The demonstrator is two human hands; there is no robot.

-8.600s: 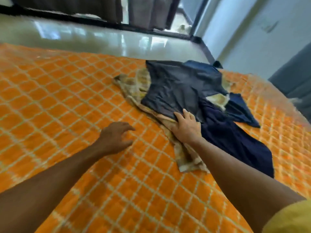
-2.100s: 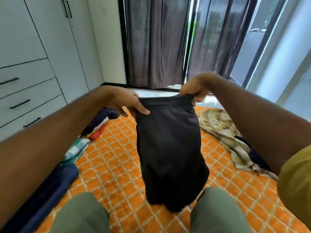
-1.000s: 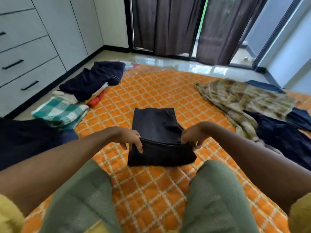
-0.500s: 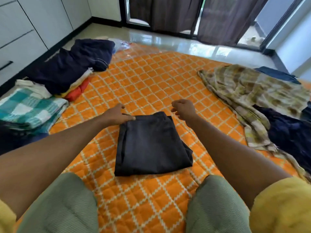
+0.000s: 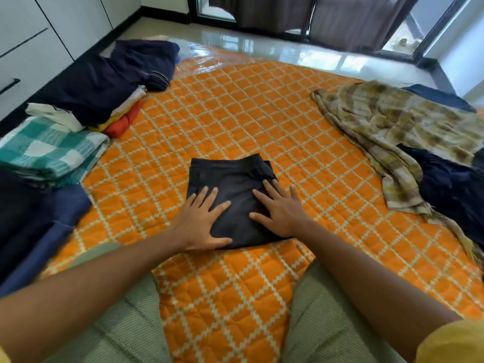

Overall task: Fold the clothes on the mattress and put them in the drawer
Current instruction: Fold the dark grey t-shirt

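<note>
Both your left hand [image 5: 200, 223] and right hand [image 5: 281, 210] lie flat, fingers spread, gripping nothing, on the folded black shorts [image 5: 230, 184]: press outward evenly, squaring edges before stacking.

Beyond my knees [image 5: 123, 320], glossy pale floor [image 5: 275, 48] meets dark curtains [image 5: 348, 19] across a glass door; white cabinet fronts [image 5: 65, 24] stand at far left.

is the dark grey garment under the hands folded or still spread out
Folded. The dark grey garment lies as a compact layered rectangle on the orange quilted mattress, with the left hand and right hand pressing flat on it.
</note>
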